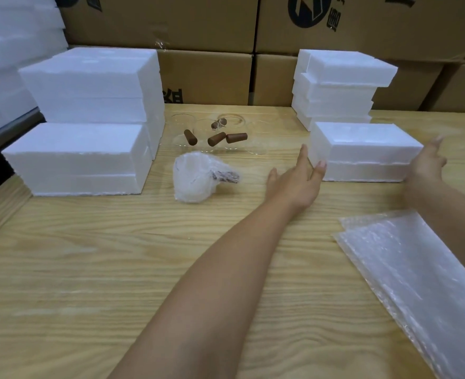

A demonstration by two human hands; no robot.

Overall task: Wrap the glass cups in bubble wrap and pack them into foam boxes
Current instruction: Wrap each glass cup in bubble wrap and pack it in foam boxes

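A closed white foam box (362, 151) sits on the wooden table at the right. My left hand (298, 181) reaches toward its left corner with straight fingers, fingertips at the box edge. My right hand (428, 162) is stretched out at the box's right end, fingers straight. A glass cup wrapped in bubble wrap (198, 176) lies left of my left hand. Several clear glass cups with brown wooden handles (217, 135) stand behind it. A stack of bubble wrap sheets (417, 274) lies at the near right.
Stacked foam boxes (89, 119) stand at the left, and another foam stack (338, 86) behind the right box. Cardboard cartons (212, 75) wall off the back. The wooden table (116, 269) stretches toward me; its left edge drops off.
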